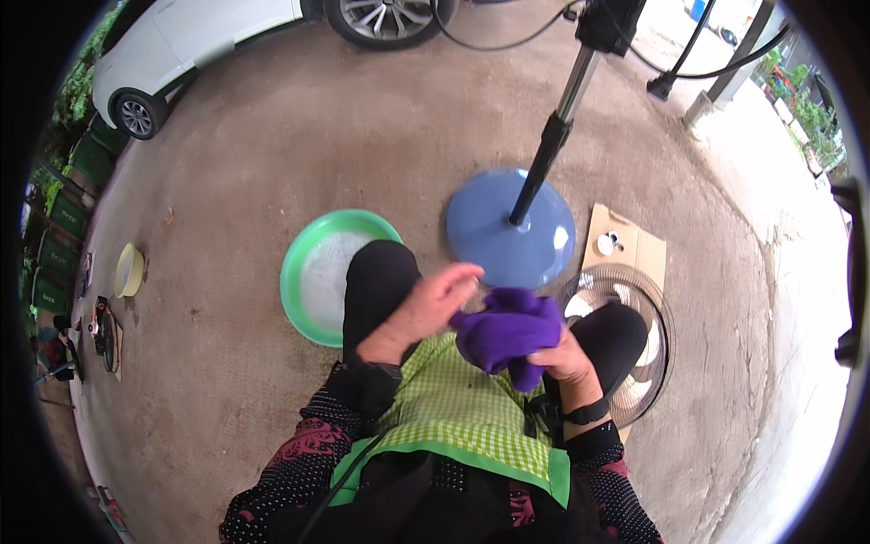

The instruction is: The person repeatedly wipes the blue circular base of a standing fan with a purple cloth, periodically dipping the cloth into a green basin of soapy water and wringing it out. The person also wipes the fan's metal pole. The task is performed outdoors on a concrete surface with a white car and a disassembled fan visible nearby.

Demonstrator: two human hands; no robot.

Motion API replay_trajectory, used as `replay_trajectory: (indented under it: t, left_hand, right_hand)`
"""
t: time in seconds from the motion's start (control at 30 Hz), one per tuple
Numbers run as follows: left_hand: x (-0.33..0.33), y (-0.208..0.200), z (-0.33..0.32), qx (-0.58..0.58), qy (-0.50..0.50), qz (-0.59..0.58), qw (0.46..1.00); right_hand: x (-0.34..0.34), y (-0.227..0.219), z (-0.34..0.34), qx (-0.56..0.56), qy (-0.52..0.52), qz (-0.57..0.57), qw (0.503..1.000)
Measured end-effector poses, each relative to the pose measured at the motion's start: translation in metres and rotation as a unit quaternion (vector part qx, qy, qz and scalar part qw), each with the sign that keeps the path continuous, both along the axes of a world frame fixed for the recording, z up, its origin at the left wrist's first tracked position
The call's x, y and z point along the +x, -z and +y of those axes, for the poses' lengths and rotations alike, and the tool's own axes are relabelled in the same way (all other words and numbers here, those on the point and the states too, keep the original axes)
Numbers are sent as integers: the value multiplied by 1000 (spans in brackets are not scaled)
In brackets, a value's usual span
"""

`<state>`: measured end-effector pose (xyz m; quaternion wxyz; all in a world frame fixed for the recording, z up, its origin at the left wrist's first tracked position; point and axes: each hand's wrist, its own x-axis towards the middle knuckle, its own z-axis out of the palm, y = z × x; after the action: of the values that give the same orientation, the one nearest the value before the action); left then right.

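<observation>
A bunched purple cloth (pixel 509 334) hangs over my lap, with my right hand (pixel 565 359) closed on its right side. My left hand (pixel 433 304) is just left of the cloth, its fingers stretched out and holding nothing. Between my knees lies a green checked apron (pixel 444 385). Beyond my left knee stands a green basin (pixel 292 288) of foamy, whitish water. A round blue stand base (pixel 489 218) with an upright pole (pixel 544 154) is in front of me. Beside my right knee, partly hidden by it, is a fan head with a wire grille (pixel 654 385) and pale blades.
Cardboard (pixel 645 254) lies under the fan, with small white and dark parts (pixel 607 242) on it. A dark cable (pixel 507 43) loops near the pole's top. At the far left are a yellow basin (pixel 130 270) and a white car (pixel 213 36). The floor (pixel 208 381) is brown concrete.
</observation>
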<state>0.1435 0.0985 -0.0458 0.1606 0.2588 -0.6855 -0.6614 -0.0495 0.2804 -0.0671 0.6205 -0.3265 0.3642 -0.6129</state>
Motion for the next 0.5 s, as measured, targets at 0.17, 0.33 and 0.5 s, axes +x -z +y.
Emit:
replay_trajectory:
  t: [0.17,0.33,0.5]
  left_hand:
    - [89,-8,-31,-45,-150,144,977]
    - [196,82,-55,167,-346,66,921]
    - [259,228,14,438,-334,-152,821]
  right_hand:
    - [-9,-3,48,52,228,-124,964]
    - [-24,-6,78,-9,267,-84,960]
    - [-30,-4,75,-23,262,-35,964]
